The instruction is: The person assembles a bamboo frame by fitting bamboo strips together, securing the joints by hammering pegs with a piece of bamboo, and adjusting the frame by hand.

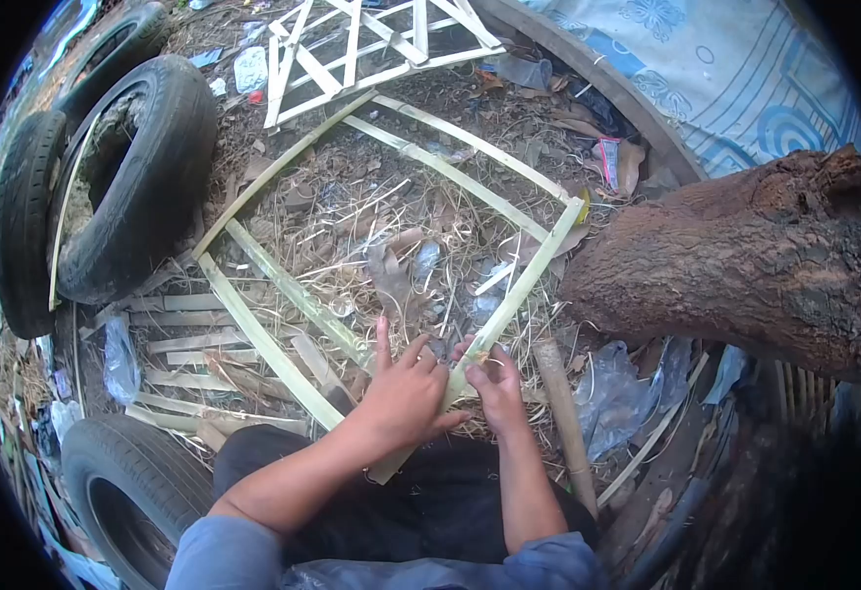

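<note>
A roughly square frame of pale bamboo strips (275,346) leans from the ground toward my lap, its near corner between my hands. My left hand (401,388) lies over the strips near that corner. One of its fingers points up, the thumb sticks out to the right, and the other fingers bend down over the bamboo. My right hand (496,388) pinches the right-hand strip (524,280) close to its lower part, thumb and fingers curled at its edge. What lies under my left palm is hidden.
Old tyres (140,177) stand at the left, another tyre (135,492) at lower left. A finished-looking bamboo lattice (371,44) lies beyond the frame. A thick tree trunk (715,265) is at right, below a blue patterned sheet (706,69). Cut slats (199,339) and shavings litter the ground.
</note>
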Available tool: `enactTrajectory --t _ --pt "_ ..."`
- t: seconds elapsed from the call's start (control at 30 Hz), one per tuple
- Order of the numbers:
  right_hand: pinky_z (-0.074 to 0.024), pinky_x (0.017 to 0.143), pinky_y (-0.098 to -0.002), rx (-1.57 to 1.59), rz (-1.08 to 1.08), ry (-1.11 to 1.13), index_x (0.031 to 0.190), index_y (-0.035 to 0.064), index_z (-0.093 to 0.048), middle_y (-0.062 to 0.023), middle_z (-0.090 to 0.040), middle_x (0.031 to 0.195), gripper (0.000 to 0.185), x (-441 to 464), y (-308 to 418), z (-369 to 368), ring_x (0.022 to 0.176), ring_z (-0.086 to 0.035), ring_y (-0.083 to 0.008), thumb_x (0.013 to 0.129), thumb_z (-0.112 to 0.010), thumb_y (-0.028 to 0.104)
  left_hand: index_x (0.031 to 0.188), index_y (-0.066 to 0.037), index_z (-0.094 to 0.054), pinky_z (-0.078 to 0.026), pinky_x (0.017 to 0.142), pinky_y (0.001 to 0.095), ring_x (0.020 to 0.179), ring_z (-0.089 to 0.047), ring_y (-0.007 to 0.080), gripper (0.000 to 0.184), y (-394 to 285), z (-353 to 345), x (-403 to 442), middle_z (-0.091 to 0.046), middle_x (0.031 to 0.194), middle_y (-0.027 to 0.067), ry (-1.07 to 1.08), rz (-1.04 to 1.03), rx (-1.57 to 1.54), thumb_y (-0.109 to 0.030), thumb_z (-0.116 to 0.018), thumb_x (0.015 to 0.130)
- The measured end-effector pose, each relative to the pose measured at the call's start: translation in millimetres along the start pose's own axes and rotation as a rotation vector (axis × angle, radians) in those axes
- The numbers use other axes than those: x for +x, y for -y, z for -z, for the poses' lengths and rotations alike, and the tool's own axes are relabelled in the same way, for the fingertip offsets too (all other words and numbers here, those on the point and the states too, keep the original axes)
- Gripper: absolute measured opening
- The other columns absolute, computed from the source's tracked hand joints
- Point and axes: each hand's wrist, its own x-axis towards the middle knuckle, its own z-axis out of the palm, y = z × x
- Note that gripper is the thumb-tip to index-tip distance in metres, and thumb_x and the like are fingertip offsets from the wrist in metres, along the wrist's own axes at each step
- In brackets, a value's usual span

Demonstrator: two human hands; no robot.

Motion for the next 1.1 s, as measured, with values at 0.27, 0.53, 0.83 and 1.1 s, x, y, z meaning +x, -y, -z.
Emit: enactTrajectory --t 0.27,0.53,0.83,1.1 --pt "-0.047 0.101 -0.0369 0.111 0.058 0.04 0.134 -0.0026 -0.048 -0.0114 -0.061 0.122 0.049 0.8 3.7 -4.7 0.115 -0.059 -0.022 0.089 -0.066 0.004 0.116 0.002 -0.06 0.005 0.11 0.0749 0.136 -0.042 0.0344 0.078 1.7 -4.9 1.5 -0.062 0.118 0.0167 -0.032 -0.033 -0.062 -0.066 -0.063 0.079" --pt "-0.048 0.102 -0.0401 0.131 0.165 0.05 0.133 -0.0017 -0.048 -0.014 -0.058 0.127 0.048 -4.5 14.8 -10.4 0.117 -0.058 -0.0239 0.089 -0.065 0.005 0.127 0.003 -0.053 0.005 0.111 0.073 0.135 -0.042 0.0322 0.083 4.9 -5.2 -3.2 -0.056 0.12 0.0132 -0.058 -0.138 -0.161 -0.055 -0.076 0.072" --pt "-0.0479 0.102 -0.0442 -0.084 0.307 0.067 0.13 -0.0025 -0.051 -0.0168 -0.056 0.129 0.051 -11.9 35.3 -7.9 0.12 -0.056 -0.0271 0.086 -0.071 0.014 0.112 0.001 -0.051 0.001 0.114 0.07 0.121 -0.052 0.0303 0.066 -11.1 17.8 -12.3 -0.063 0.095 0.0118 -0.011 -0.177 -0.134 -0.045 -0.078 0.074" --pt "-0.0372 0.109 -0.0358 -0.08 0.259 0.099 0.132 -0.0055 -0.048 -0.0148 -0.052 0.133 0.059 -29.1 53.2 -16.3 0.126 -0.049 -0.0215 0.081 -0.074 0.007 0.099 -0.003 -0.049 -0.024 0.101 0.0531 0.102 -0.055 0.0256 0.055 -19.1 46.3 -30.3 -0.062 0.087 0.0086 0.012 -0.186 -0.091 -0.042 -0.079 0.074"
